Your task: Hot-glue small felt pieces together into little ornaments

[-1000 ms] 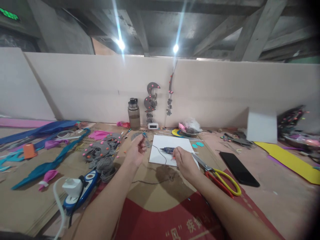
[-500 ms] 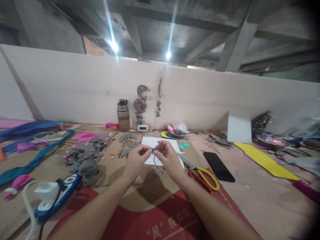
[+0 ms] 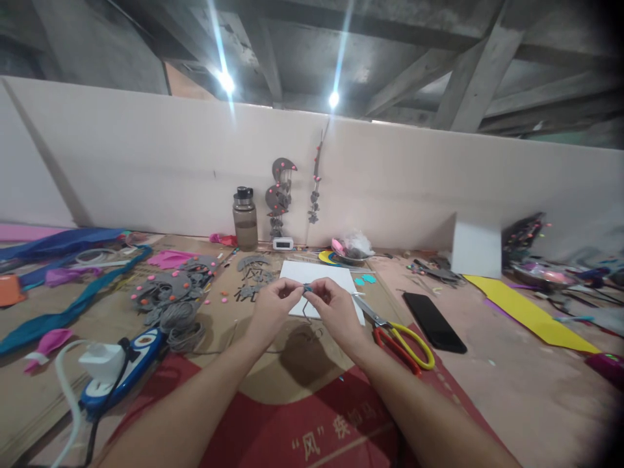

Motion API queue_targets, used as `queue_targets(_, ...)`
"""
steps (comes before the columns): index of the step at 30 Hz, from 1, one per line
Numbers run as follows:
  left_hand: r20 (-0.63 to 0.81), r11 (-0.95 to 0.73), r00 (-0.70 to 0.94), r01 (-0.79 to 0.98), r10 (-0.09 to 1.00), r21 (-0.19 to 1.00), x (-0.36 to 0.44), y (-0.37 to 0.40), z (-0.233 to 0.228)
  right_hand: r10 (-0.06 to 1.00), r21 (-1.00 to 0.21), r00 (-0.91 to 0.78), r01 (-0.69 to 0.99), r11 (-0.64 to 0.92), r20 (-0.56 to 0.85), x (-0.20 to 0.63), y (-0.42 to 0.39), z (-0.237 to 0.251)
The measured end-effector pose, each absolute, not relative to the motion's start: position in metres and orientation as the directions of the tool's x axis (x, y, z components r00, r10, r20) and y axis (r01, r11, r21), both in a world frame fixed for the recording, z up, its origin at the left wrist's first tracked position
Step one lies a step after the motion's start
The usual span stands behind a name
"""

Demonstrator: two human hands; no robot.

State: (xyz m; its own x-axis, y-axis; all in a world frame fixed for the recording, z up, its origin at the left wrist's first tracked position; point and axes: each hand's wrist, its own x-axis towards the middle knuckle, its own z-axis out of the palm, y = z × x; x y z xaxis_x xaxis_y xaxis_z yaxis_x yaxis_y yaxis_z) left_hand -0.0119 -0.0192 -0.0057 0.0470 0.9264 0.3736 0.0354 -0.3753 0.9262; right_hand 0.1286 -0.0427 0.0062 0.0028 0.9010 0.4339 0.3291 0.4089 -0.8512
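Fingertips of my left hand (image 3: 273, 307) and my right hand (image 3: 337, 313) meet over the white sheet (image 3: 316, 270). Both are pinched on a small dark grey-blue piece (image 3: 307, 288), too small to make out clearly. A thin grey cord (image 3: 305, 311) dangles from it between my hands. To the right of my right hand lie scissors (image 3: 408, 344) with one red and one yellow handle, blades angled toward the sheet. Grey cut pieces (image 3: 253, 273) rest on the cardboard left of the sheet.
Left are a bundle of grey cord (image 3: 182, 325), pink-dotted grey pieces (image 3: 160, 289) and a blue power strip (image 3: 124, 370). Right lies a black phone (image 3: 433, 322). Behind stand a bottle (image 3: 245, 221), a small digital display (image 3: 283, 244) and a filled dish (image 3: 351, 250).
My right hand's raised fingers have curled down closer to the small piece, and both hands still pinch it. The whole view has shifted slightly.
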Motion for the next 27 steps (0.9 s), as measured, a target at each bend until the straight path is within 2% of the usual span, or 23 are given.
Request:
queue_targets(5,0.343,-0.342,0.050,-0.021,0.938,0.939,-0.011,-0.021,-0.006,0.890,-0.834,0.023,0.359,0.418,0.456,0.130,-0.043,0.008)
queue_targets(11,0.249,-0.226,0.155,-0.147,0.956,0.963,-0.009,-0.017,-0.009,0.909,-0.863,0.020,0.325,0.387,0.415,0.133,-0.041,0.009)
queue_targets(17,0.131,-0.012,0.301,-0.367,0.945,0.930,-0.013,-0.007,-0.012,0.935,-0.918,0.015,0.194,0.346,0.355,0.136,-0.033,0.005)
queue_targets(20,0.083,0.050,0.284,-0.430,0.955,0.901,-0.017,-0.002,-0.011,0.948,-0.942,0.045,0.135,0.308,0.316,0.140,-0.026,-0.001)
queue_targets(23,0.065,0.031,0.227,-0.397,0.972,0.917,-0.020,-0.001,-0.009,0.952,-0.944,0.057,0.153,0.291,0.302,0.141,-0.023,-0.004)
queue_targets(27,0.117,-0.031,0.286,-0.288,0.951,0.957,-0.020,-0.004,-0.007,0.935,-0.916,0.032,0.216,0.339,0.354,0.139,-0.029,0.000)
